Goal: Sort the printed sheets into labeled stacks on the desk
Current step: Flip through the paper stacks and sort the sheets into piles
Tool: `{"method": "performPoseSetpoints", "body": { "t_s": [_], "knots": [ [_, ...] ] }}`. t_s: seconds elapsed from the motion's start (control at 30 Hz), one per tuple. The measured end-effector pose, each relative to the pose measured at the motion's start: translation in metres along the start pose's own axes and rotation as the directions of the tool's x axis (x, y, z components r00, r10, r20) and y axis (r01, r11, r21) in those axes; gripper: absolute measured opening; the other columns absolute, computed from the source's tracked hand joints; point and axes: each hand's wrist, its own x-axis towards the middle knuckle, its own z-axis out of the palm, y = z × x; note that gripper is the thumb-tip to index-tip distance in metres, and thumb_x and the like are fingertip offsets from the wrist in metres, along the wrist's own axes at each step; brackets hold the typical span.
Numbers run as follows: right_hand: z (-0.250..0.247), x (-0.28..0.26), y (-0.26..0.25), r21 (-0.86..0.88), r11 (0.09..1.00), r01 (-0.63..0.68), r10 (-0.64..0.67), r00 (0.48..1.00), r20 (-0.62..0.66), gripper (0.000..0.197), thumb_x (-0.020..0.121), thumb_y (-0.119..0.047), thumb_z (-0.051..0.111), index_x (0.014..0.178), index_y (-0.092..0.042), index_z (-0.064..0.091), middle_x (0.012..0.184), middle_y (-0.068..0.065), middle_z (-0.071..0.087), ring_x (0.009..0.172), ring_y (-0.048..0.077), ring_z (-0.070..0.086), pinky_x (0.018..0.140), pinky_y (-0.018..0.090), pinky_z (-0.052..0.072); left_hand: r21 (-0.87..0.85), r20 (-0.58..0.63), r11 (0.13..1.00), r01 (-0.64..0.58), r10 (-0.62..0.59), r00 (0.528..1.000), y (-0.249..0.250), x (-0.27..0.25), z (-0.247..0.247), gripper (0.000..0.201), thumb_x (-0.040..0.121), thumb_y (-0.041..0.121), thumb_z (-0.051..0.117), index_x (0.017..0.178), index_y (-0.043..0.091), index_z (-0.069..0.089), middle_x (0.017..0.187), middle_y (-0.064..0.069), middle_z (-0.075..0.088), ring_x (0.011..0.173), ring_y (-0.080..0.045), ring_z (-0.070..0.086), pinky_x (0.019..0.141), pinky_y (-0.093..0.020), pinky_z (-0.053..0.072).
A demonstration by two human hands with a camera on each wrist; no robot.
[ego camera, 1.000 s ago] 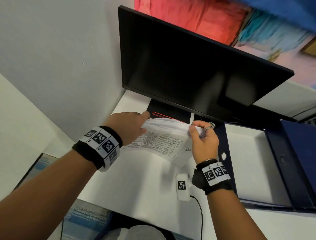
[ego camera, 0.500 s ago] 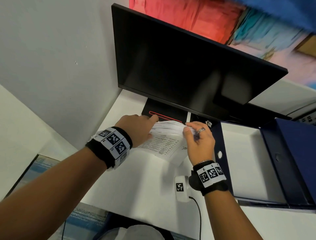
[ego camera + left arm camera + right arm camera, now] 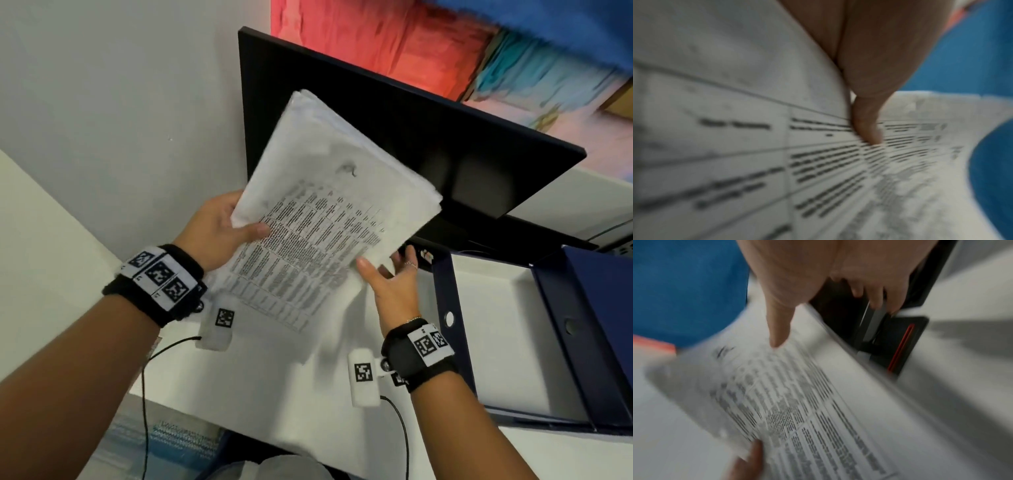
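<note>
head view first: the left hand (image 3: 219,226) pinches the sheaf of printed sheets (image 3: 329,212) at its near-left edge, thumb flat across the printed table on top and the other fingers hidden behind the paper. from the left wrist that thumb (image 3: 869,129) lies pressed on the rows of text. the right hand (image 3: 394,277) sits just under the sheaf's lower right edge, palm up, fingers loosely spread and gripping nothing; from the right wrist its thumb (image 3: 779,331) seems to hover at the top sheet, whether touching i cannot tell through the blur. the sheaf is up off the desk (image 3: 274,383), tilted, its long axis running from the left hand's pinch up and away toward the black monitor (image 3: 479,154). so the paper lies forward and to the right of the left fingers and just above the right ones, which makes the right hand, to my eye, the nearer one to peel off a sheet. an open dark blue box (image 3: 452,308) stands to the right; i see no labelled stacks on the desk yet.
</note>
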Motion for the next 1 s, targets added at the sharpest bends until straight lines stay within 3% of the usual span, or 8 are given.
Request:
{"method": "performPoseSetpoints", "body": {
  "t_s": [0.07, 0.13, 0.23, 0.3, 0.43, 0.63, 0.83, 1.0],
  "knots": [
    [0.007, 0.001, -0.015, 0.145, 0.989, -0.022, 0.010, 0.997, 0.080, 0.109, 0.050, -0.037, 0.095, 0.142, -0.017, 0.040, 0.131, 0.007, 0.063, 0.122, 0.025, 0.060, 0.104, 0.050, 0.046, -0.207, 0.032, 0.975, 0.076, -0.071, 0.997, -0.005, -0.006, 0.005, 0.037, 0.084, 0.007, 0.072, 0.120, 0.011, 0.064, 0.111, -0.002, 0.074, 0.103, -0.017, 0.071, 0.086, -0.028, 0.057],
    [0.010, -0.005, -0.035, 0.133, 0.986, 0.100, -0.112, 0.991, 0.079, 0.065, 0.061, -0.025, 0.090, 0.119, -0.012, 0.061, 0.112, 0.007, 0.073, 0.108, 0.027, 0.069, 0.097, 0.053, 0.051, -0.158, -0.054, 0.986, 0.043, -0.052, 0.997, -0.008, -0.009, 0.013, 0.034, 0.087, 0.012, 0.070, 0.120, 0.014, 0.064, 0.109, 0.003, 0.074, 0.102, -0.011, 0.070, 0.091, -0.031, 0.056],
    [0.011, -0.018, -0.049, 0.017, 0.950, 0.312, -0.313, 0.950, 0.012, 0.028, 0.080, -0.002, 0.077, 0.106, -0.007, 0.070, 0.100, 0.000, 0.076, 0.096, 0.015, 0.072, 0.089, 0.035, 0.057, 0.051, -0.233, 0.997, -0.065, 0.075, 0.970, -0.013, -0.015, 0.032, 0.023, 0.093, 0.019, 0.062, 0.116, 0.016, 0.059, 0.099, 0.015, 0.066, 0.090, 0.016, 0.060, 0.080, -0.005, 0.048],
    [0.011, -0.027, -0.039, -0.026, 0.943, 0.333, -0.333, 0.943, 0.017, 0.031, 0.079, 0.000, 0.077, 0.104, -0.014, 0.069, 0.097, -0.010, 0.076, 0.095, 0.009, 0.072, 0.089, 0.030, 0.057, 0.092, -0.238, 0.989, -0.117, 0.136, 0.962, -0.026, -0.022, 0.044, 0.027, 0.097, 0.024, 0.056, 0.122, 0.016, 0.052, 0.107, 0.018, 0.062, 0.097, 0.021, 0.055, 0.081, -0.003, 0.046],
    [0.015, -0.035, -0.017, -0.066, 0.966, 0.251, -0.248, 0.967, 0.058, 0.051, 0.073, 0.001, 0.082, 0.121, -0.005, 0.064, 0.109, 0.002, 0.074, 0.100, 0.013, 0.071, 0.090, 0.036, 0.058, 0.055, -0.094, 0.998, -0.025, 0.030, 0.995, -0.062, -0.027, 0.050, 0.075, 0.085, 0.059, 0.056, 0.144, 0.018, 0.033, 0.136, 0.003, 0.053, 0.123, -0.004, 0.054, 0.105, -0.032, 0.047],
    [0.017, -0.037, -0.041, -0.015, 0.926, 0.378, -0.378, 0.926, -0.012, 0.067, 0.067, -0.010, 0.088, 0.123, -0.022, 0.053, 0.117, -0.001, 0.067, 0.110, 0.015, 0.066, 0.097, 0.044, 0.054, -0.216, -0.241, 0.966, -0.146, 0.092, 0.966, -0.026, -0.014, 0.045, 0.100, 0.072, 0.076, 0.060, 0.140, 0.009, 0.028, 0.128, -0.005, 0.057, 0.107, -0.012, 0.064, 0.087, -0.033, 0.055],
    [0.021, -0.042, -0.063, 0.025, 0.821, 0.570, -0.570, 0.822, 0.011, 0.044, 0.084, -0.022, 0.075, 0.121, -0.026, 0.051, 0.107, -0.007, 0.062, 0.095, 0.004, 0.066, 0.076, 0.020, 0.055, -0.259, -0.437, 0.917, -0.304, 0.169, 0.883, 0.016, -0.010, 0.050, 0.051, 0.099, 0.043, 0.038, 0.131, 0.006, 0.053, 0.120, -0.007, 0.065, 0.110, -0.021, 0.064, 0.090, -0.035, 0.054],
    [0.023, -0.040, -0.065, -0.058, 0.815, 0.577, -0.580, 0.810, -0.089, 0.021, 0.090, -0.031, 0.058, 0.100, -0.014, 0.066, 0.091, -0.010, 0.065, 0.085, 0.005, 0.062, 0.073, 0.022, 0.051, -0.285, -0.451, 0.918, -0.276, 0.125, 0.884, 0.021, 0.000, 0.050, 0.044, 0.098, 0.042, 0.043, 0.126, 0.011, 0.057, 0.116, -0.011, 0.067, 0.104, -0.024, 0.066, 0.085, -0.039, 0.057]
  ]
}}
